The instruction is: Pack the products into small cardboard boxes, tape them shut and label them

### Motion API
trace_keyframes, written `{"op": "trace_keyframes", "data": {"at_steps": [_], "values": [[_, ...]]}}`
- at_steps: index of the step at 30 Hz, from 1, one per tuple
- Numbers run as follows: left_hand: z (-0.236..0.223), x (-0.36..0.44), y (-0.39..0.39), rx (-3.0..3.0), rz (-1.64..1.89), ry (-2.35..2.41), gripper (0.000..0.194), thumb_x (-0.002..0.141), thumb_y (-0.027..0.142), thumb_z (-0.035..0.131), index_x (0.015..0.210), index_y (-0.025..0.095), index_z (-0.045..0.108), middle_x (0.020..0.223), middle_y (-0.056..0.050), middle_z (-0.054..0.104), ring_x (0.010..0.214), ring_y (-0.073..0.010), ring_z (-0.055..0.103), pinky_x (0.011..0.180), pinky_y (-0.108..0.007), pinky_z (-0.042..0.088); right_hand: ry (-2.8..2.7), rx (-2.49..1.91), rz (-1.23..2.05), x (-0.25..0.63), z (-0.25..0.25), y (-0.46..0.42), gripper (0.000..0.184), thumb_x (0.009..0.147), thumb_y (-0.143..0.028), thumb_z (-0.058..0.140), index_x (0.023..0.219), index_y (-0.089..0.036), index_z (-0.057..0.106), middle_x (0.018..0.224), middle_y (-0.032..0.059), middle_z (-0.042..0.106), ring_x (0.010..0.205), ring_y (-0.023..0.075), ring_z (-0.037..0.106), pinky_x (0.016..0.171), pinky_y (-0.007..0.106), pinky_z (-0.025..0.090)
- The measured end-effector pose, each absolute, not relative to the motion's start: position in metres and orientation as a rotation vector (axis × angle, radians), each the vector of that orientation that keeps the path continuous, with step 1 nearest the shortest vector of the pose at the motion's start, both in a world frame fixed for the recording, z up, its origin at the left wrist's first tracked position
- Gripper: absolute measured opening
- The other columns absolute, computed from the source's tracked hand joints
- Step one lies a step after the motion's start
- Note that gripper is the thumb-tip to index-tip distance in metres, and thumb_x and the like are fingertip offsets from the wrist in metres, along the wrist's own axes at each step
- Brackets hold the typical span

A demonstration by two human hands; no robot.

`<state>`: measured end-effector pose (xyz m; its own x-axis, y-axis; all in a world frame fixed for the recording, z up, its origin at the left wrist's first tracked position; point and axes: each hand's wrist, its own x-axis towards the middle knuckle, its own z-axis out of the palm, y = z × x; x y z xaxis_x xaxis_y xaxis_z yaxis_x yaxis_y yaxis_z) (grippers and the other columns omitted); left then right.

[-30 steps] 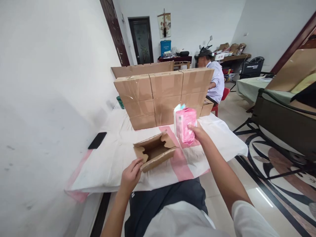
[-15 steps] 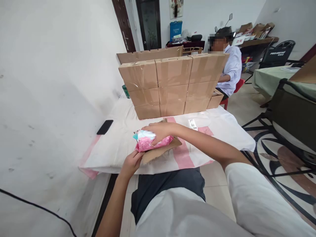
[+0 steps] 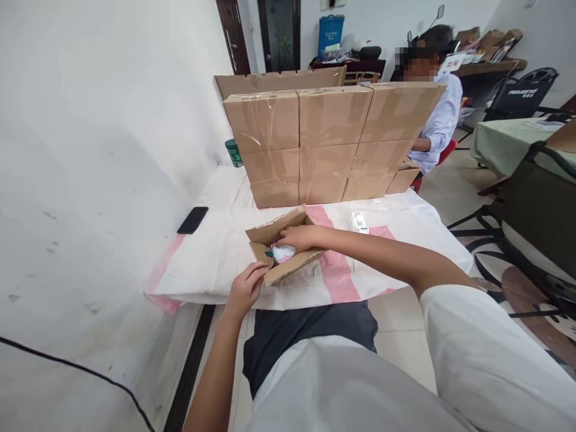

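Note:
An opened cardboard box (image 3: 274,230) lies on the cloth-covered table in front of me, its flaps raised. Inside it is a soft pink and white packet (image 3: 283,254) with a teal bit at its left end. My right hand (image 3: 299,238) reaches into the box from the right, its fingers closed over the packet; some fingertips are hidden. At the box's near left corner, my left hand (image 3: 247,287) pinches the cardboard edge between thumb and fingers.
A wall of taped cardboard boxes (image 3: 330,144) stands across the table's back. A black phone (image 3: 193,220) lies left, a small white item (image 3: 359,222) right. A green container (image 3: 233,153) is beside the stack. Behind it sits a person (image 3: 443,111).
The packet has gone down from above the box into it, with my right hand following. My left hand stays at the box's near left corner. The view has shifted slightly.

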<state>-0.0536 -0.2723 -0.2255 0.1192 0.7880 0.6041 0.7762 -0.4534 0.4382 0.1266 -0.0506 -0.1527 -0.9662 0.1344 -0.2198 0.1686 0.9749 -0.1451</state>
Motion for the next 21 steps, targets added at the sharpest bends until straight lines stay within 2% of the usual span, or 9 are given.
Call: {"op": "trace_keyframes", "data": {"at_steps": [4,7,9,11,14,16,18,21], "values": [[-0.219,-0.058,-0.268,2.389,1.210,1.588,0.033,0.097,0.010,0.044,0.118,0.022,0.066,0.126,-0.011,0.070,0.120,-0.0194,0.067,0.103,-0.035,0.056,2.895,0.265,-0.604,0.140,-0.153,-0.047,0.070,0.080,-0.033,0.075,0.148,-0.033,0.057,0.131,0.0077,0.068,0.111,0.0303,0.067,0.091,0.039,0.051],[-0.210,-0.064,-0.264,2.449,1.096,1.544,0.034,0.097,0.014,0.047,0.125,0.022,0.064,0.134,-0.010,0.068,0.125,-0.0201,0.065,0.105,-0.034,0.055,3.006,0.335,-0.675,0.153,-0.149,-0.050,0.049,0.089,-0.037,0.068,0.136,-0.024,0.068,0.128,0.0098,0.071,0.111,0.0296,0.066,0.095,0.040,0.049],[-0.202,-0.070,-0.260,2.496,0.968,1.543,0.038,0.095,0.020,0.053,0.132,0.023,0.062,0.140,-0.009,0.065,0.127,-0.0214,0.065,0.103,-0.034,0.055,3.125,0.422,-0.507,0.162,-0.146,-0.050,0.034,0.096,-0.035,0.057,0.119,-0.018,0.076,0.115,0.0132,0.075,0.105,0.0300,0.066,0.097,0.045,0.046],[-0.194,-0.075,-0.254,2.545,0.821,1.553,0.045,0.092,0.023,0.056,0.137,0.024,0.060,0.143,-0.008,0.064,0.125,-0.0225,0.066,0.098,-0.033,0.057,3.187,0.498,-0.221,0.171,-0.146,-0.046,0.031,0.097,-0.029,0.051,0.095,-0.016,0.079,0.092,0.0153,0.076,0.101,0.0323,0.062,0.101,0.052,0.041],[-0.181,-0.076,-0.239,2.584,0.603,1.572,0.050,0.087,0.021,0.057,0.136,0.028,0.063,0.142,-0.005,0.065,0.116,-0.0234,0.070,0.089,-0.032,0.058,3.138,0.550,0.074,0.175,-0.158,-0.035,0.029,0.088,-0.032,0.062,0.063,-0.022,0.073,0.066,0.0139,0.068,0.104,0.0362,0.056,0.105,0.062,0.034],[-0.173,-0.072,-0.227,2.592,0.450,1.581,0.051,0.082,0.019,0.059,0.130,0.029,0.067,0.136,-0.005,0.068,0.105,-0.0240,0.073,0.081,-0.031,0.058,3.064,0.590,0.149,0.172,-0.167,-0.030,0.029,0.077,-0.041,0.074,0.052,-0.027,0.066,0.060,0.0109,0.064,0.102,0.0368,0.053,0.104,0.066,0.035],[-0.167,-0.065,-0.216,2.602,0.298,1.581,0.047,0.078,0.019,0.062,0.124,0.029,0.071,0.127,-0.006,0.072,0.093,-0.0244,0.074,0.073,-0.031,0.056,3.009,0.619,0.178,0.169,-0.169,-0.028,0.030,0.067,-0.045,0.080,0.049,-0.028,0.064,0.064,0.0094,0.065,0.097,0.0359,0.053,0.099,0.066,0.039],[-0.163,-0.057,-0.207,2.608,0.181,1.602,0.048,0.079,0.021,0.062,0.126,0.030,0.069,0.125,-0.008,0.069,0.081,-0.0240,0.073,0.066,-0.031,0.053,3.089,0.537,0.075,0.177,-0.150,-0.031,0.028,0.075,-0.041,0.074,0.054,-0.023,0.068,0.089,0.0128,0.070,0.100,0.0345,0.053,0.096,0.060,0.044]]}}
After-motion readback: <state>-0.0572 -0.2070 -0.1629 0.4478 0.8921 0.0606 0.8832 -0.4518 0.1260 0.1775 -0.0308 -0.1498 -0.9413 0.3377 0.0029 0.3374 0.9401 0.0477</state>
